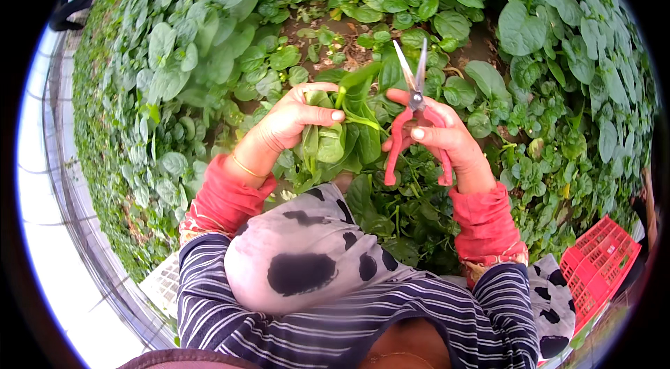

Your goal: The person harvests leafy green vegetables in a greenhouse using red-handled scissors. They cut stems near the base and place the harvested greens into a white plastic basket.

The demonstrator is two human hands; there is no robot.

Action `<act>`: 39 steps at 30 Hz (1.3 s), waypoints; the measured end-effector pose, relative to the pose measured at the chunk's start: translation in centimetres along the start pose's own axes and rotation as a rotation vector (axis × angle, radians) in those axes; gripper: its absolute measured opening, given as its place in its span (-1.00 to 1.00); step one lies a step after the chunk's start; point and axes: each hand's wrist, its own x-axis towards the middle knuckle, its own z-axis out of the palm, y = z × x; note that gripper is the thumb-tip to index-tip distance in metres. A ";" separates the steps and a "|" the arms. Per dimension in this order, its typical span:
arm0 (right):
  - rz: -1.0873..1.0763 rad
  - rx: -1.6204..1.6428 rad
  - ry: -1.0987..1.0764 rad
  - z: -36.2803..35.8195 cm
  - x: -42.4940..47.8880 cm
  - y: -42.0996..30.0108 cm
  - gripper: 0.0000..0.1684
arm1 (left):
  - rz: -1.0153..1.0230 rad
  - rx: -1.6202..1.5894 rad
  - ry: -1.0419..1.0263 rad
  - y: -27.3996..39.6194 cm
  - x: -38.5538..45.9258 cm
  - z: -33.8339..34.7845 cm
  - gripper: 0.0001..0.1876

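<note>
My left hand [296,115] is closed around a bunch of cut leafy green stems [348,133], its thumb lying across them. The broad leaves hang down below the fingers and some point up. Just right of the bunch, my right hand [445,133] holds garden snips with red handles [399,144]. Their blades are spread apart and point upward, away from me. The right thumb rests by the handles, and the fingers lie partly hidden behind them. Leafy plants [413,212] grow or lie below both hands, between my knees; which of the two I cannot tell.
Dense rows of leafy plants [523,29] surround the hands, with bare soil [345,37] showing ahead. A red plastic crate [599,267] stands at lower right, a white crate [163,282] at lower left. A dark-clothed person [73,10] is partly visible at far upper left.
</note>
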 end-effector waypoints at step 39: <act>0.121 0.124 0.356 -3.7 -1.6 4.7 -0.39 | 0.629 0.672 0.737 3.9 23.0 -14.9 -0.64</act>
